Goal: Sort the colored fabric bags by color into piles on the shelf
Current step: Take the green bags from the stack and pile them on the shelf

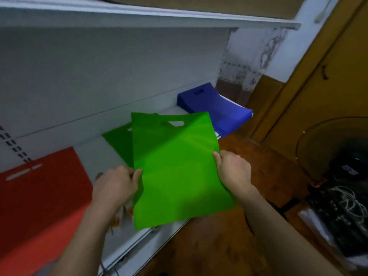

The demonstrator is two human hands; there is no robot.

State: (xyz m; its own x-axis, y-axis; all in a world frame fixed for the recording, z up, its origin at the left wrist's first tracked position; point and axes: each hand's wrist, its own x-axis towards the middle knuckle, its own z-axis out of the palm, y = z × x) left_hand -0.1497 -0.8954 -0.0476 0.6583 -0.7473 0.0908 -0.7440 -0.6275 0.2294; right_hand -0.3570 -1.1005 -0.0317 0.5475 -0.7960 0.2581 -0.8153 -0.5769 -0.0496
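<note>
So the white metal shelf [95, 150] runs from the near left to the far right, with a pile of flat red fabric bags [39, 196] sitting at its near left end and a stack of dark blue fabric bags [217, 108] at the far right end, hanging a bit over the front edge. In the middle a bright green fabric bag with a cut-out handle [177, 168] is held over another green bag [119, 144] lying on the shelf. Left hand [115, 186] pinches its left edge, right hand [235, 170] grips its right edge.
</note>
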